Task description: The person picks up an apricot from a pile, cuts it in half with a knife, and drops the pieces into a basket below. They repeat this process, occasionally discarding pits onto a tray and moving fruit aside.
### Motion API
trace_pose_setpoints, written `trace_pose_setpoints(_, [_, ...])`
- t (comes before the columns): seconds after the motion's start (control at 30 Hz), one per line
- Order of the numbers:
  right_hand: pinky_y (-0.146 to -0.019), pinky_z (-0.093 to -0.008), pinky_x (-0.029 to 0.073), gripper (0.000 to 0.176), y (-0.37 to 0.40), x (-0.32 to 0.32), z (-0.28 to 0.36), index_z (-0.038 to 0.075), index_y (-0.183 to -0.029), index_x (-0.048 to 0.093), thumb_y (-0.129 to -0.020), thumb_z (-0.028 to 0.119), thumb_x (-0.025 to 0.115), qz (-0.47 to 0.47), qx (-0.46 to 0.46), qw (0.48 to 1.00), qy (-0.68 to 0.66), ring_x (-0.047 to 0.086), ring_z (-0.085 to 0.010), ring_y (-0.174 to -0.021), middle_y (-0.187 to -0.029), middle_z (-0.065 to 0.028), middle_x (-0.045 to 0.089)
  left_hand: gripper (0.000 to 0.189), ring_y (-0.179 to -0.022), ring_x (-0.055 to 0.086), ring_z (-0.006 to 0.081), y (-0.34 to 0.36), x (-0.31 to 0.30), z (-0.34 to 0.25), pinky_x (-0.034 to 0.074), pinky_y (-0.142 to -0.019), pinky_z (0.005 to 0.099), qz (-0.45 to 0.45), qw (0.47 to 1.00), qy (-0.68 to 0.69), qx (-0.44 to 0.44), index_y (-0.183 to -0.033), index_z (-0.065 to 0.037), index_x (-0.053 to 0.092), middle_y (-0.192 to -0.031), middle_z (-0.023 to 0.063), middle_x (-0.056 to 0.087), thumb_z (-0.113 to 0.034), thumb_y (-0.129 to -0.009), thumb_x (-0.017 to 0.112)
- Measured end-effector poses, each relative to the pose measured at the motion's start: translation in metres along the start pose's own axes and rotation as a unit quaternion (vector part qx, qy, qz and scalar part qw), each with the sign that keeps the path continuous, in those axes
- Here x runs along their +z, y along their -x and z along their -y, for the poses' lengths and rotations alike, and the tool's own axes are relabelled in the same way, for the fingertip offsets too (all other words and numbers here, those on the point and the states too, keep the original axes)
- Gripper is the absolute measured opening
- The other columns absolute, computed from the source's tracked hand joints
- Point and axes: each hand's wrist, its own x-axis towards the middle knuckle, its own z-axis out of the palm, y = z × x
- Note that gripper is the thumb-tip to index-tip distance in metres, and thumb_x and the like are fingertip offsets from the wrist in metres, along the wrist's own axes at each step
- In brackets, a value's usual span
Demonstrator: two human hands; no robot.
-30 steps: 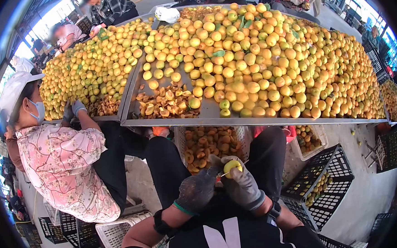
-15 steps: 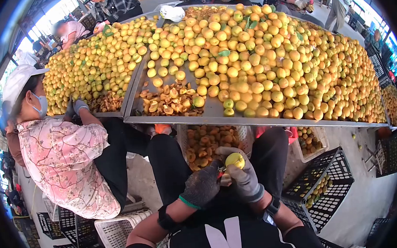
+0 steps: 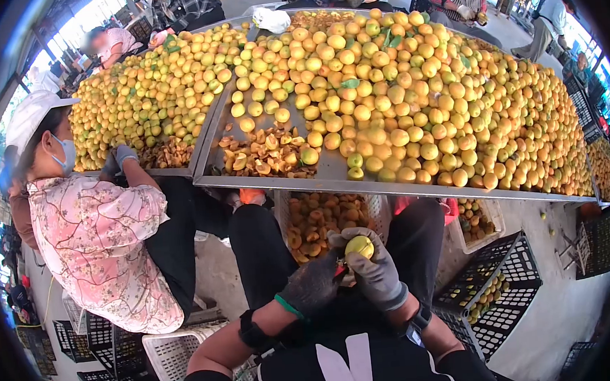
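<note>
My right hand (image 3: pixel 380 277), in a grey glove, is closed around a yellow-green apricot (image 3: pixel 359 246) above my lap. Close against it, my left hand (image 3: pixel 311 286) wears a dark glove and grips a small tool with a red part (image 3: pixel 340 268); its blade or tip is hidden between the hands. Below and beyond them, between my knees, a white crate (image 3: pixel 382 214) holds cut orange apricot pieces (image 3: pixel 324 221).
A metal-edged table (image 3: pixel 388 186) carries heaped whole apricots (image 3: pixel 411 93) and a pile of cut pieces (image 3: pixel 264 153). A co-worker in a pink floral shirt (image 3: pixel 98 238) sits at left. Black crates (image 3: pixel 517 296) stand at right; a white crate (image 3: pixel 169 359) is at lower left.
The view has shifted slightly. Both hands remain together at the apricot, which appears turned a little, and the right fingers have shifted around it.
</note>
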Motion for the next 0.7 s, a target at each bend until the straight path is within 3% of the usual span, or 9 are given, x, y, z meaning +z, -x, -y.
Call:
trace_pose_setpoints(0.07, [-0.099, -0.0348, 0.043, 0.037, 0.000, -0.004, 0.002, 0.003, -0.124, 0.048, -0.093, 0.020, 0.060, 0.031, -0.029, 0.999, 0.022, 0.054, -0.0236, -0.118, -0.120, -0.0138, 0.060, 0.056, -0.085, 0.065, 0.0390, 0.000, 0.008, 0.010, 0.053, -0.071, 0.0457, -0.018, 0.996, 0.033, 0.081, -0.123, -0.001, 0.049, -0.091, 0.0216, 0.064, -0.027, -0.078, 0.071])
trace_pose_setpoints(0.13, [-0.100, -0.0357, 0.041, 0.036, 0.002, -0.006, -0.001, 0.003, -0.124, 0.048, -0.093, 0.019, 0.058, 0.059, -0.052, 0.996, 0.045, 0.054, -0.0232, -0.118, -0.122, -0.0138, 0.059, 0.054, -0.082, 0.065, 0.0391, 0.004, 0.015, 0.015, 0.053, -0.070, 0.0452, -0.047, 0.996, 0.001, 0.071, -0.124, -0.002, 0.048, -0.091, 0.0214, 0.064, -0.026, -0.080, 0.069])
trace_pose_setpoints(0.2, [-0.105, -0.0348, 0.037, 0.038, -0.001, -0.005, -0.008, 0.005, -0.127, 0.046, -0.095, 0.020, 0.058, 0.041, -0.025, 0.998, -0.039, 0.052, -0.0219, -0.119, -0.127, -0.0128, 0.055, 0.052, -0.080, 0.065, 0.0392, 0.000, 0.010, 0.008, 0.053, -0.068, 0.0447, -0.079, 0.994, -0.029, 0.063, -0.126, -0.003, 0.047, -0.091, 0.0213, 0.065, -0.024, -0.082, 0.067])
trace_pose_setpoints(0.27, [-0.104, -0.0342, 0.039, 0.038, -0.004, 0.002, -0.016, 0.005, -0.128, 0.046, -0.095, 0.020, 0.057, 0.003, -0.033, 0.998, -0.050, 0.052, -0.0220, -0.119, -0.128, -0.0136, 0.054, 0.050, -0.084, 0.065, 0.0377, -0.008, -0.003, 0.001, 0.053, -0.069, 0.0453, -0.077, 0.997, 0.005, -0.001, -0.127, -0.003, 0.047, -0.092, 0.0212, 0.065, -0.015, -0.082, 0.063])
trace_pose_setpoints(0.37, [-0.101, -0.0328, 0.040, 0.040, -0.011, -0.001, -0.017, 0.005, -0.129, 0.044, -0.095, 0.022, 0.057, -0.012, -0.053, 0.998, -0.031, 0.054, -0.0206, -0.115, -0.126, -0.0123, 0.054, 0.051, -0.075, 0.067, 0.0376, -0.005, -0.001, 0.006, 0.053, -0.060, 0.0442, -0.127, 0.992, -0.016, 0.014, -0.130, -0.008, 0.044, -0.092, 0.0217, 0.066, -0.022, -0.085, 0.064])
trace_pose_setpoints(0.43, [-0.101, -0.0320, 0.041, 0.041, -0.007, -0.012, -0.015, 0.006, -0.129, 0.042, -0.096, 0.025, 0.057, 0.004, -0.057, 0.998, 0.000, 0.055, -0.0191, -0.112, -0.124, -0.0102, 0.055, 0.056, -0.075, 0.067, 0.0379, -0.003, -0.011, -0.004, 0.054, -0.061, 0.0442, -0.094, 0.996, 0.001, 0.002, -0.134, -0.010, 0.040, -0.089, 0.0226, 0.066, -0.020, -0.084, 0.064])
trace_pose_setpoints(0.5, [-0.092, -0.0283, 0.045, 0.045, -0.004, -0.023, -0.009, 0.007, -0.128, 0.041, -0.095, 0.031, 0.060, 0.020, -0.040, 0.982, 0.186, 0.056, -0.0151, -0.101, -0.112, -0.0056, 0.055, 0.062, -0.075, 0.066, 0.0382, -0.002, -0.017, -0.012, 0.054, -0.062, 0.0442, -0.064, 0.998, 0.019, -0.005, -0.138, -0.011, 0.036, -0.085, 0.0235, 0.065, -0.019, -0.084, 0.065])
trace_pose_setpoints(0.6, [-0.084, -0.0260, 0.046, 0.049, 0.003, -0.021, 0.003, 0.006, -0.126, 0.042, -0.092, 0.032, 0.064, 0.053, -0.001, 0.990, 0.131, 0.054, -0.0129, -0.093, -0.103, -0.0028, 0.052, 0.074, -0.074, 0.066, 0.0389, 0.003, -0.022, -0.020, 0.054, -0.063, 0.0444, -0.088, 0.995, 0.032, 0.019, -0.145, -0.011, 0.025, -0.080, 0.0243, 0.065, -0.016, -0.083, 0.065])
trace_pose_setpoints(0.7, [-0.084, -0.0265, 0.046, 0.052, 0.007, -0.015, 0.004, 0.002, -0.125, 0.041, -0.090, 0.031, 0.067, 0.108, 0.007, 0.977, 0.181, 0.056, -0.0134, -0.093, -0.105, -0.0033, 0.054, 0.083, -0.083, 0.066, 0.0382, 0.006, -0.040, -0.037, 0.053, -0.072, 0.0464, -0.031, 0.992, 0.110, 0.048, -0.149, -0.011, 0.017, -0.095, 0.0245, 0.065, -0.012, -0.080, 0.064])
